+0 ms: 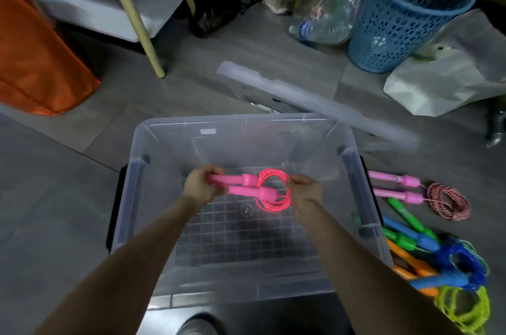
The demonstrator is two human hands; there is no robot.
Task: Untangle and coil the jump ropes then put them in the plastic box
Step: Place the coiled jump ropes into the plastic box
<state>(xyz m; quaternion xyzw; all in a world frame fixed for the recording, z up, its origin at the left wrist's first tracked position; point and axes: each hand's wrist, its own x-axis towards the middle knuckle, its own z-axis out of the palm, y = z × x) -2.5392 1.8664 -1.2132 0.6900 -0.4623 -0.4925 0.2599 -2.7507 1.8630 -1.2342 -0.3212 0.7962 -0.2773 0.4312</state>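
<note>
Over the far half of the clear plastic box (131, 198), which stands open on the floor, we hold the coiled pink jump rope (269, 192), seemingly clear of the gridded bottom. Our left hand (201, 188) grips the two handles by their ends, and our right hand (304, 192) pinches the right side of the loops. We judge it best to lower both ends together and lay the coil flat against a wall. That leaves room for the other ropes (427, 252) lying off the box's right edge. The loops should be released last. A small white sticker (208, 131) on the far wall is too blurred to read.
</note>
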